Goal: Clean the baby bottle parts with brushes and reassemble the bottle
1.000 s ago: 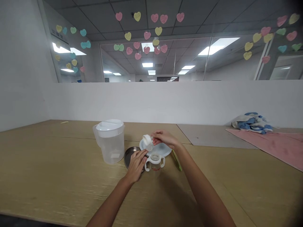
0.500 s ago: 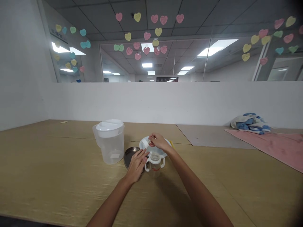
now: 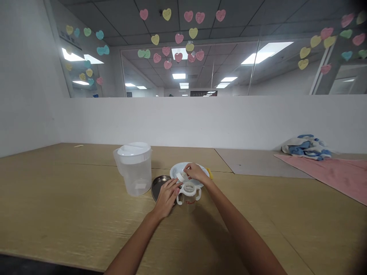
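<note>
A clear baby bottle (image 3: 189,199) with two white side handles and red lettering stands upright on the table, its mouth uncovered. My right hand (image 3: 195,172) pinches a white bottle cap (image 3: 181,176) with a translucent top, held tilted just behind and above the bottle's mouth. My left hand (image 3: 166,198) lies with fingers stretched out along the bottle's left side, fingertips close to the left handle and the cap; whether they press on either is unclear. Beneath the right hand is a white plate (image 3: 175,167). A round metal dish (image 3: 156,186) is partly hidden behind the left hand.
A lidded translucent pitcher (image 3: 137,173) stands left of the dish. Something yellow (image 3: 210,173) sticks out at the plate's right edge. Farther right are a pink cloth (image 3: 329,170) and a crumpled blue-and-white cloth (image 3: 308,148). A white wall (image 3: 183,122) closes off the table's back.
The cap in my right hand has tipped and shifted slightly right, nearer the bottle's mouth. My left hand has stayed almost in place beside the bottle. The whole view has shifted a little.
</note>
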`<state>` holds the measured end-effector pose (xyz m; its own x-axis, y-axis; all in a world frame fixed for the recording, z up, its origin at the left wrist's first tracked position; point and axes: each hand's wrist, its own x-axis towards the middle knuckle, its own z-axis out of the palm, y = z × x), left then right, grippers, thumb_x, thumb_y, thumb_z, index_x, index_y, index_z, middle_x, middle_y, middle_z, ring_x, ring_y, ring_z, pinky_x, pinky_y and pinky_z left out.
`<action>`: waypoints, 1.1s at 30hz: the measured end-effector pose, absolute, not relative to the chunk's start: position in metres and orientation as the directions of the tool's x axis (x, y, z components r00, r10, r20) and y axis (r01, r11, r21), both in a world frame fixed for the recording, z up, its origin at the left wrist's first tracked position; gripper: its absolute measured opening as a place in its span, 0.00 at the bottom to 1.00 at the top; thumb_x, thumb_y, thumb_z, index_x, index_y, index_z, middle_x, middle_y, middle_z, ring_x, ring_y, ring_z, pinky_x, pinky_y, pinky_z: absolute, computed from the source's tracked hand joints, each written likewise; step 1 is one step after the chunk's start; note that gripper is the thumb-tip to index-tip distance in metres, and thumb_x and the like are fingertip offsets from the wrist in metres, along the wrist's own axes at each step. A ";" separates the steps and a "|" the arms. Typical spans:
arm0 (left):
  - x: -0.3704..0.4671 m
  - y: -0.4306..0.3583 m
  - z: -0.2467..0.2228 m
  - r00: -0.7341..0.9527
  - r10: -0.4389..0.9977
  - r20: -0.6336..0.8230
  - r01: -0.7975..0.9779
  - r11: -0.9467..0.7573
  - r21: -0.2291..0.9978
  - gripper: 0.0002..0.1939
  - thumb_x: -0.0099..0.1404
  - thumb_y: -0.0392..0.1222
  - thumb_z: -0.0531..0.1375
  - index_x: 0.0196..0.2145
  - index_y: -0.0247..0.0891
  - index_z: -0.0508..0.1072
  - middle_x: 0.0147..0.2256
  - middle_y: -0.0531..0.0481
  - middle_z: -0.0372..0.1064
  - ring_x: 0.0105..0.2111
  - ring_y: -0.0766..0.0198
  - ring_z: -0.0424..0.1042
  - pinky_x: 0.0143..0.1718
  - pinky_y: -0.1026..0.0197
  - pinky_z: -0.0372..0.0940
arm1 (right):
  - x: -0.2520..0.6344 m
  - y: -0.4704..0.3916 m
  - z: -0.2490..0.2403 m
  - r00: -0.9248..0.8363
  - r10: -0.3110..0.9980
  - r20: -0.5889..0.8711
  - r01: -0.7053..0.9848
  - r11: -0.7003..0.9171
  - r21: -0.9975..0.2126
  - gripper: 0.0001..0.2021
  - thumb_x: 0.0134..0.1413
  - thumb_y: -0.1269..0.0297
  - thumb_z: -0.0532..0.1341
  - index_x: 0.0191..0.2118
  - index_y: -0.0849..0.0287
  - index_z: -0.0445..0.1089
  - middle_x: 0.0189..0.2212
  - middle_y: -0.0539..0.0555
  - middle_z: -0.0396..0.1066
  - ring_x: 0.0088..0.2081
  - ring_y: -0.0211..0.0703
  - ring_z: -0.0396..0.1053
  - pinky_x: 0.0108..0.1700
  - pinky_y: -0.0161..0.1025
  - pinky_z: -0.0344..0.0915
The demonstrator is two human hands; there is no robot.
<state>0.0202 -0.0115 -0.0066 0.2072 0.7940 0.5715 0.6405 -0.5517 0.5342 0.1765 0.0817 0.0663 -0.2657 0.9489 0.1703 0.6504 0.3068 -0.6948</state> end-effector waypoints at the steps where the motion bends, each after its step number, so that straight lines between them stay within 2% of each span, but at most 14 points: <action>1: 0.020 -0.012 -0.006 0.202 0.798 0.567 0.641 -0.546 0.540 0.22 0.68 0.51 0.41 0.50 0.44 0.68 0.56 0.49 0.60 0.58 0.57 0.53 0.58 0.45 0.49 | 0.177 0.082 0.066 -0.250 0.952 0.176 0.668 0.301 -0.680 0.04 0.48 0.70 0.57 0.31 0.62 0.69 0.24 0.50 0.70 0.23 0.33 0.65 0.27 0.28 0.58; 6: 0.021 -0.013 -0.006 0.138 0.789 0.599 0.635 -0.534 0.558 0.21 0.68 0.50 0.42 0.47 0.44 0.70 0.54 0.49 0.62 0.55 0.58 0.57 0.57 0.47 0.51 | 0.181 0.081 0.075 -0.177 0.952 0.248 0.726 0.297 -0.621 0.04 0.46 0.69 0.60 0.28 0.63 0.71 0.23 0.53 0.70 0.25 0.35 0.66 0.30 0.30 0.58; 10: 0.020 -0.014 -0.004 0.004 0.731 0.683 0.613 -0.541 0.576 0.19 0.68 0.48 0.43 0.48 0.41 0.68 0.49 0.46 0.66 0.51 0.58 0.61 0.54 0.49 0.54 | 0.182 0.073 0.094 -0.168 0.929 0.330 0.705 0.348 -0.619 0.06 0.47 0.66 0.59 0.31 0.62 0.72 0.25 0.52 0.72 0.27 0.36 0.67 0.31 0.31 0.59; 13: 0.019 -0.017 -0.001 -0.125 0.668 0.733 0.604 -0.535 0.591 0.19 0.67 0.48 0.47 0.52 0.40 0.62 0.50 0.43 0.64 0.49 0.58 0.63 0.51 0.51 0.57 | 0.177 0.054 0.110 -0.244 0.868 0.433 0.618 0.483 -0.621 0.06 0.45 0.65 0.61 0.29 0.61 0.72 0.26 0.52 0.72 0.29 0.37 0.67 0.31 0.31 0.58; 16: 0.018 -0.019 0.000 -0.123 0.626 0.770 0.616 -0.560 0.554 0.26 0.63 0.49 0.53 0.57 0.39 0.55 0.53 0.41 0.60 0.50 0.57 0.63 0.51 0.52 0.58 | 0.162 0.026 0.119 -0.395 0.783 0.480 0.528 0.621 -0.580 0.07 0.45 0.62 0.62 0.28 0.60 0.72 0.26 0.51 0.72 0.29 0.36 0.66 0.30 0.31 0.57; 18: 0.018 -0.019 -0.001 -0.084 0.616 0.783 0.633 -0.574 0.519 0.28 0.62 0.50 0.53 0.57 0.38 0.54 0.53 0.40 0.60 0.52 0.55 0.62 0.52 0.51 0.58 | 0.151 0.009 0.118 -0.491 0.744 0.454 0.533 0.668 -0.519 0.07 0.45 0.61 0.62 0.27 0.60 0.72 0.24 0.50 0.70 0.27 0.36 0.65 0.29 0.31 0.55; 20: 0.018 -0.017 -0.004 -0.072 0.609 0.790 0.645 -0.576 0.503 0.27 0.64 0.51 0.51 0.57 0.37 0.55 0.51 0.39 0.62 0.52 0.54 0.62 0.51 0.51 0.58 | 0.140 -0.002 0.113 -0.581 0.692 0.428 0.548 0.722 -0.424 0.05 0.45 0.64 0.62 0.27 0.59 0.71 0.24 0.49 0.69 0.26 0.35 0.63 0.29 0.31 0.53; 23: 0.016 -0.012 -0.008 -0.113 0.577 0.809 0.640 -0.580 0.503 0.26 0.64 0.50 0.49 0.57 0.36 0.55 0.50 0.39 0.62 0.52 0.54 0.62 0.51 0.51 0.59 | 0.132 -0.006 0.104 -0.634 0.622 0.460 0.544 0.781 -0.306 0.04 0.45 0.65 0.62 0.30 0.59 0.69 0.27 0.50 0.68 0.29 0.36 0.62 0.30 0.32 0.52; 26: 0.015 -0.011 -0.009 -0.149 0.568 0.809 0.626 -0.579 0.522 0.28 0.64 0.49 0.51 0.58 0.37 0.52 0.53 0.39 0.60 0.53 0.55 0.60 0.53 0.51 0.57 | 0.132 -0.001 0.099 -0.655 0.564 0.502 0.494 0.823 -0.280 0.08 0.46 0.65 0.62 0.34 0.59 0.67 0.33 0.51 0.67 0.34 0.38 0.62 0.33 0.32 0.53; 29: 0.017 -0.013 -0.010 -0.176 0.588 0.790 0.631 -0.548 0.549 0.29 0.65 0.49 0.50 0.60 0.36 0.48 0.54 0.38 0.59 0.54 0.55 0.60 0.53 0.52 0.57 | 0.136 0.001 0.100 -0.686 0.543 0.484 0.480 0.838 -0.261 0.02 0.50 0.70 0.58 0.32 0.60 0.66 0.30 0.51 0.66 0.32 0.37 0.61 0.33 0.32 0.52; 33: 0.017 -0.018 -0.012 -0.159 0.532 0.831 0.686 -0.546 0.481 0.28 0.66 0.50 0.46 0.60 0.36 0.49 0.52 0.37 0.61 0.53 0.54 0.61 0.51 0.51 0.59 | 0.139 -0.003 0.107 -0.750 0.482 0.453 0.398 0.876 -0.273 0.08 0.52 0.76 0.52 0.30 0.60 0.66 0.27 0.49 0.66 0.29 0.34 0.59 0.32 0.32 0.51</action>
